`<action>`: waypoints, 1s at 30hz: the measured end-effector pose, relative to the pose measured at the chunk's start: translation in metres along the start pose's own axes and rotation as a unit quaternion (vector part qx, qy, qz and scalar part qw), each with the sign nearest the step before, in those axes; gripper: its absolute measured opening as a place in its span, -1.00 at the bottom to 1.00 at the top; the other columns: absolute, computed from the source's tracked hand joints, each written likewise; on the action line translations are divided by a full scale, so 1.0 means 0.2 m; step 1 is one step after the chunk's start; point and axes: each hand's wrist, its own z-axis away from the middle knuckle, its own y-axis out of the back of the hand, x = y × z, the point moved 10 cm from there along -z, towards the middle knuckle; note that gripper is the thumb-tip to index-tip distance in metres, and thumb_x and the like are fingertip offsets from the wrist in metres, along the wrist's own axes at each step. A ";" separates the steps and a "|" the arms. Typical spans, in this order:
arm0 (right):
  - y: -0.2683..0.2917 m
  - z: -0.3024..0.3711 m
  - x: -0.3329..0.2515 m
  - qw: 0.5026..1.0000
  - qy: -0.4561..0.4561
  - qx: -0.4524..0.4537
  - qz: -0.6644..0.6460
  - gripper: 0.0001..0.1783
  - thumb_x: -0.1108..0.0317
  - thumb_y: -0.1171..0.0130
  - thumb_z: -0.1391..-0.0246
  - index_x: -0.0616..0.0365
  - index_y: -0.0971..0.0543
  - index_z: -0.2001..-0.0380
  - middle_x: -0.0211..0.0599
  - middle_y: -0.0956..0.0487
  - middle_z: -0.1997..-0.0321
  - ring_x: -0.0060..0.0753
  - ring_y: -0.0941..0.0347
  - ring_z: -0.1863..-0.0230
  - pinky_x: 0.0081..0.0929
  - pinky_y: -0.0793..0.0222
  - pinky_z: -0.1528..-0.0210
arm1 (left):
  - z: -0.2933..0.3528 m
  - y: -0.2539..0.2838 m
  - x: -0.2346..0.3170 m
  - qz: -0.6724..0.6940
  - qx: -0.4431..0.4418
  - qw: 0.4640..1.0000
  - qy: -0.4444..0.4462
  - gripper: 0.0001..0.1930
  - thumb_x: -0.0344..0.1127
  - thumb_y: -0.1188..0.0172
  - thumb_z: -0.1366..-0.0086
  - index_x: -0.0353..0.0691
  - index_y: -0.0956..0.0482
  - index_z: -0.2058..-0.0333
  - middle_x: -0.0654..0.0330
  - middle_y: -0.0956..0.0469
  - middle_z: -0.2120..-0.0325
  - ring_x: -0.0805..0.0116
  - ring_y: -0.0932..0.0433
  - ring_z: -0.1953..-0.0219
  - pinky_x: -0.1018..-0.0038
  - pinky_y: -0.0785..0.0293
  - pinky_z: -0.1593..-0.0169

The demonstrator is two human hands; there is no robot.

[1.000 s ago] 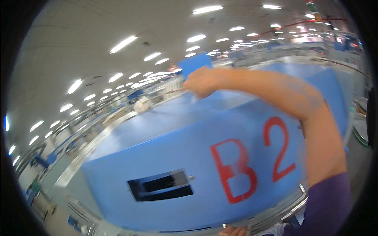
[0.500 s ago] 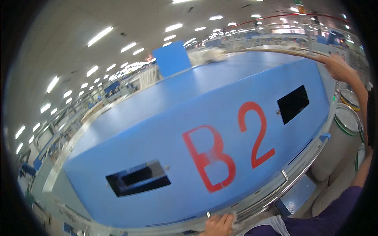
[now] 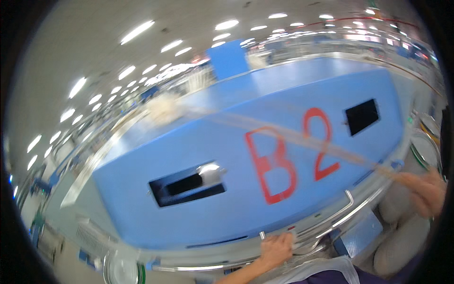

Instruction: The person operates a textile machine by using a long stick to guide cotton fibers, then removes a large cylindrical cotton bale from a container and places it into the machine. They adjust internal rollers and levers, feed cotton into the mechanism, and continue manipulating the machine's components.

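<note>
A long thin wooden stick (image 3: pixel 331 149) with a pale fluffy head (image 3: pixel 164 109), like a long-handled duster, slants across the front of a big blue machine cover (image 3: pixel 213 142). My right hand (image 3: pixel 428 193), blurred at the right, is closed round the stick's near end. The fluffy head is over the far left part of the cover's top; whether it touches cannot be told. Low in the middle, my left hand (image 3: pixel 276 248) is a fist at the machine's front edge, beside a short metal lever (image 3: pixel 262 235). What its fingers hold is hidden.
The cover has two dark windows (image 3: pixel 362 117) and large red painted characters. A bent metal rail (image 3: pixel 352 215) runs along the front. At right stand tall pale cans (image 3: pixel 424 150) and a blue box (image 3: pixel 362 233); another round can (image 3: pixel 122 270) is at lower left.
The duster's fluffy head has swept left along the cover's top. My right hand has come down and nearer. The view has shifted, and my left hand stays closed at the front edge.
</note>
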 end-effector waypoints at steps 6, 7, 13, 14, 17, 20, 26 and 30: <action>-0.03 -0.33 -0.38 0.930 0.272 0.225 -0.101 -0.34 0.38 -0.08 0.09 0.13 -0.29 -0.18 -0.48 -0.31 0.63 -0.58 -0.27 0.76 -0.52 -0.08 0.81 | 0.05 -0.07 -0.04 -0.014 -0.031 0.999 -0.019 -0.73 -0.31 -0.19 0.28 -0.13 -0.43 0.47 0.29 -0.42 0.61 0.24 -0.45 0.61 0.33 -0.38 0.49; -0.05 -0.31 -0.31 0.934 0.253 0.236 -0.088 -0.33 0.38 -0.09 0.10 0.13 -0.29 -0.18 -0.47 -0.32 0.63 -0.58 -0.27 0.77 -0.53 -0.07 0.82 | 0.07 -0.11 -0.07 -0.035 -0.078 0.996 0.005 -0.69 -0.28 -0.21 0.18 -0.17 -0.47 0.36 0.20 -0.46 0.51 0.18 -0.50 0.48 0.30 -0.41 0.35; -0.31 0.36 0.37 0.973 -0.105 0.205 -0.026 -0.35 0.48 -0.10 0.21 -0.04 -0.38 -0.09 -0.47 -0.37 0.62 -0.39 -0.33 0.72 -0.42 -0.15 0.71 | 0.08 -0.16 -0.11 -0.028 -0.155 0.987 0.029 -0.69 -0.23 -0.12 -0.01 -0.18 -0.51 0.23 0.03 -0.50 0.35 0.03 -0.49 0.34 0.12 -0.38 0.25; -0.35 0.52 0.45 0.967 -0.161 0.195 -0.009 -0.34 0.50 -0.10 0.23 -0.06 -0.39 -0.08 -0.47 -0.37 0.63 -0.36 -0.34 0.71 -0.39 -0.16 0.68 | 0.07 -0.16 -0.13 0.003 -0.163 0.986 0.042 -0.75 -0.20 -0.10 -0.08 -0.18 -0.52 0.29 0.01 -0.49 0.37 0.02 -0.47 0.31 0.11 -0.35 0.21; -0.45 0.98 0.63 0.940 -0.292 0.173 0.026 -0.36 0.52 -0.10 0.24 -0.07 -0.42 -0.05 -0.39 -0.42 0.63 -0.24 -0.36 0.66 -0.33 -0.18 0.63 | 0.14 -0.28 -0.24 -0.101 -0.311 0.938 0.112 -0.66 -0.17 -0.09 -0.14 -0.22 -0.58 0.17 -0.10 -0.58 0.45 -0.07 -0.55 0.44 0.04 -0.43 0.38; -0.47 1.39 0.82 0.898 -0.396 0.189 0.045 -0.45 0.56 -0.07 0.21 0.06 -0.46 0.01 -0.25 -0.48 0.56 -0.13 -0.38 0.59 -0.27 -0.21 0.54 | 0.10 -0.26 -0.18 -0.101 -0.232 0.967 0.021 -0.68 -0.16 -0.05 -0.15 -0.26 -0.60 0.26 -0.08 -0.55 0.60 -0.06 -0.54 0.58 0.05 -0.43 0.47; -0.32 1.90 1.14 0.831 -0.487 0.212 0.161 -0.51 0.55 -0.03 0.11 -0.01 -0.48 0.02 -0.15 -0.53 0.49 -0.05 -0.44 0.52 -0.24 -0.25 0.50 | 0.16 -0.30 -0.26 -0.133 -0.212 0.965 0.079 -0.66 -0.10 -0.01 -0.19 -0.27 -0.60 0.35 -0.10 -0.54 0.61 -0.08 -0.53 0.57 0.04 -0.40 0.47; -0.38 1.81 1.46 0.851 -0.460 0.159 0.195 -0.50 0.53 -0.07 0.15 0.02 -0.48 0.03 -0.15 -0.52 0.52 -0.09 -0.44 0.48 -0.26 -0.25 0.46 | 0.15 -0.31 -0.29 -0.143 -0.202 0.961 0.123 -0.63 -0.07 0.02 -0.21 -0.28 -0.59 0.39 -0.12 -0.53 0.61 -0.11 -0.52 0.56 0.03 -0.39 0.46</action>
